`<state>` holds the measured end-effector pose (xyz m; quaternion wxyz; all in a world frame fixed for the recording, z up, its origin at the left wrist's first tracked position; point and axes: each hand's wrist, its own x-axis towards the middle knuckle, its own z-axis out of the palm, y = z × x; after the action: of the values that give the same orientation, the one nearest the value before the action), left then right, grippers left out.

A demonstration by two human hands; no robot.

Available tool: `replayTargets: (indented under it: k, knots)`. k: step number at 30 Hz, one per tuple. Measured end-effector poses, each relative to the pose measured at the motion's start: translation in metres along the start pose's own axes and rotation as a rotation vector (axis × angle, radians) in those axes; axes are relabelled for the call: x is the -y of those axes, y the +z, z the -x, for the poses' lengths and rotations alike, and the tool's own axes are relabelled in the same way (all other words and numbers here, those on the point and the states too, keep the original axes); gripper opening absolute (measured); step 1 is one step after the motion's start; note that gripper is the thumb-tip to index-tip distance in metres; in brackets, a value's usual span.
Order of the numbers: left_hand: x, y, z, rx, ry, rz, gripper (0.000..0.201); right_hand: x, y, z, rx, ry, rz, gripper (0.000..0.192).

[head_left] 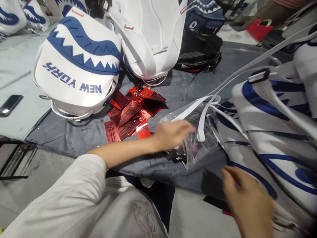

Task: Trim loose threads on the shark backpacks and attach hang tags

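Observation:
My left hand (173, 134) reaches across my front over a clear plastic bag (210, 140) holding small black and pink pieces. Motion blurs its fingers, and I cannot see whether they hold anything. Small black labels (177, 157) lie below that hand. To the right, my right hand (247, 198) is blurred too, its fingers curled in, beside white backpacks (279, 142) with blue trim. A flat black strip (215, 202) shows by its fingers; whether it is held is unclear. Left of my left hand lies a pile of shiny red hang tags (130, 114).
A white backpack (81, 62) reading NEW YORK stands at left, with another white backpack (151, 39) showing its straps beside it. Darker bags (200, 46) sit behind. White straps (237, 71) stretch across the right. A phone (11, 105) rests at far left on the table.

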<state>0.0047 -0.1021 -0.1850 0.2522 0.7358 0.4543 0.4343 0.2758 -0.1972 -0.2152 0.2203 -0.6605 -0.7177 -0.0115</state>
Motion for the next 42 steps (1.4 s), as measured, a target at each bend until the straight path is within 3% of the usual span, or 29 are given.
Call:
replayTargets:
  k: [2,4,7,9,12,17,22,25,27,30,35,38,42]
  knots:
    - [0.038,-0.059,-0.004,-0.384,-0.060,-0.135,0.018,0.073,0.035,-0.038,0.044,-0.101,-0.276,0.021]
    - [0.070,-0.101,-0.006,-0.586,-0.135,-0.216,0.012,0.143,0.075,-0.076,0.137,-0.171,-0.451,0.025]
    - [0.102,-0.128,-0.003,-0.609,-0.229,-0.219,0.011,0.221,0.127,-0.119,0.232,-0.097,-0.383,0.025]
    - [0.112,-0.130,0.000,-0.529,-0.260,-0.186,0.012,0.247,0.148,-0.130,0.283,-0.068,-0.331,0.021]
    - [0.121,-0.124,0.000,-0.445,-0.269,-0.150,0.016,0.250,0.157,-0.129,0.281,-0.088,-0.284,0.017]
    - [0.136,-0.117,-0.007,-0.409,-0.281,-0.150,0.022,0.228,0.146,-0.126,0.206,-0.061,-0.244,0.019]
    - [0.140,-0.113,-0.015,-0.370,-0.261,-0.123,0.041,0.249,0.157,-0.130,0.263,-0.134,-0.242,0.019]
    - [0.141,-0.117,-0.024,-0.333,-0.292,-0.066,0.026,0.251,0.159,-0.129,0.277,-0.130,-0.264,0.013]
    - [0.144,-0.120,-0.029,-0.288,-0.283,-0.028,0.011,0.239,0.153,-0.132,0.297,-0.057,-0.416,0.015]
    - [0.150,-0.123,-0.032,-0.256,-0.262,0.073,0.013,0.211,0.139,-0.144,0.410,-0.001,-0.628,0.019]
    - [0.156,-0.121,-0.030,-0.199,-0.250,0.193,0.020,0.188,0.128,-0.161,0.473,-0.008,-0.642,0.016]
    - [0.157,-0.120,-0.029,-0.194,-0.237,0.175,0.023,0.194,0.131,-0.162,0.442,-0.023,-0.581,0.021]
    - [0.158,-0.120,-0.029,-0.188,-0.241,0.200,0.023,0.225,0.135,-0.156,0.258,-0.092,-0.428,0.028]
